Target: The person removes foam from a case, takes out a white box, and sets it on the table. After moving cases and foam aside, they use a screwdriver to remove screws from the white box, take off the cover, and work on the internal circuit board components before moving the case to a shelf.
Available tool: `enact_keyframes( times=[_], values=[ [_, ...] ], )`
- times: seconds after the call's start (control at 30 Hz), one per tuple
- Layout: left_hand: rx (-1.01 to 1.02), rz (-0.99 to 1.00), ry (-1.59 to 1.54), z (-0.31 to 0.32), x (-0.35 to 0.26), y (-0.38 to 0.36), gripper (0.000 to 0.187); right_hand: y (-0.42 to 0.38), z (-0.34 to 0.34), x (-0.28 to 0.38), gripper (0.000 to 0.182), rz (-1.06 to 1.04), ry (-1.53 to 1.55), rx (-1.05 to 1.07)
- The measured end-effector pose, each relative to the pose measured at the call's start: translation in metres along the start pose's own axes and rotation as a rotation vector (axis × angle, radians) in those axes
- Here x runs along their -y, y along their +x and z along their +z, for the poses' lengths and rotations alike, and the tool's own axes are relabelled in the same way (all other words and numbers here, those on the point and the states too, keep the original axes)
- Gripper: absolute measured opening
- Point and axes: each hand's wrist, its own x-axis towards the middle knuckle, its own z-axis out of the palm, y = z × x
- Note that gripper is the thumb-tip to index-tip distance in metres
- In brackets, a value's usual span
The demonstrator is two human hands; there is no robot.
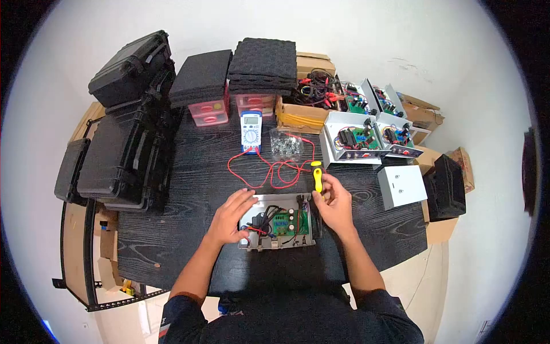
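Observation:
A light grey metal case (pixel 277 245) lies in front of me with its top off, showing a green circuit board (pixel 282 225) and black and red wires. My left hand (pixel 230 219) grips the case's left side, with the fingers at the back corner and the thumb near the front. In my right hand (pixel 334 205), beside the case's right wall, is a yellow-and-black screwdriver (pixel 318 179), its handle pointing away from me. The screwdriver's tip is not visible.
Behind the case are a multimeter (pixel 251 133) with red leads and a bag of screws (pixel 286 144). Several open units (pixel 350 137) and a white cover (pixel 403 187) stand on the right. Black hard cases (pixel 117 155) are piled left; foam sheets (pixel 262 64) cover red drawers (pixel 209 113).

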Motion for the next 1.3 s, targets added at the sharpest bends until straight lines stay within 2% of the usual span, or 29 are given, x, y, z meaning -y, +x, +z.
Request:
enact_keyframes(
  times=[0.03,0.07,0.17,0.33,0.43,0.53,0.63,0.73,0.87,1.1,1.17,1.23,1.3],
  values=[
    [-0.004,0.001,-0.011,0.000,0.000,0.001,0.101,0.002,-0.004,-0.005,0.054,-0.015,-0.162,0.017],
    [-0.009,-0.001,-0.020,0.000,-0.001,0.002,0.101,0.000,-0.004,-0.009,0.046,0.024,-0.175,-0.020],
    [-0.014,-0.006,-0.022,0.000,-0.001,0.002,0.100,-0.005,-0.003,-0.028,0.041,0.018,-0.377,0.030],
    [-0.017,-0.020,-0.022,0.000,-0.003,0.004,0.098,-0.010,0.007,-0.027,0.033,0.053,-0.375,0.054],
    [-0.022,-0.036,-0.035,0.000,-0.005,0.003,0.098,-0.010,0.006,-0.021,0.038,0.058,-0.380,0.048],
    [-0.039,-0.051,-0.065,0.000,-0.004,0.003,0.098,-0.007,0.002,0.009,0.062,-0.142,-0.448,-0.010],
    [-0.060,-0.072,-0.094,-0.002,-0.006,0.004,0.100,-0.006,0.003,0.058,0.094,-0.324,-0.508,0.360],
    [-0.076,-0.091,-0.120,-0.001,-0.006,0.005,0.103,-0.021,0.029,0.078,0.111,-0.472,-0.638,0.624],
    [-0.086,-0.100,-0.156,-0.004,-0.006,0.004,0.107,-0.020,0.052,0.065,0.110,-0.564,-0.645,0.726],
    [-0.237,-0.126,-0.429,0.004,-0.007,-0.004,0.117,-0.004,0.048,0.074,0.099,-0.544,-0.490,0.760],
    [-0.292,-0.241,-0.631,0.006,-0.017,-0.003,0.136,-0.002,0.039,0.078,0.095,-0.535,-0.378,0.738],
    [-0.511,-0.191,-0.740,0.013,-0.044,0.013,0.134,-0.002,0.030,0.081,0.095,-0.517,-0.220,0.676],
    [-0.427,-0.166,-0.972,0.020,-0.042,0.013,0.147,-0.002,0.026,0.076,0.097,-0.495,-0.032,0.619]
  ],
)
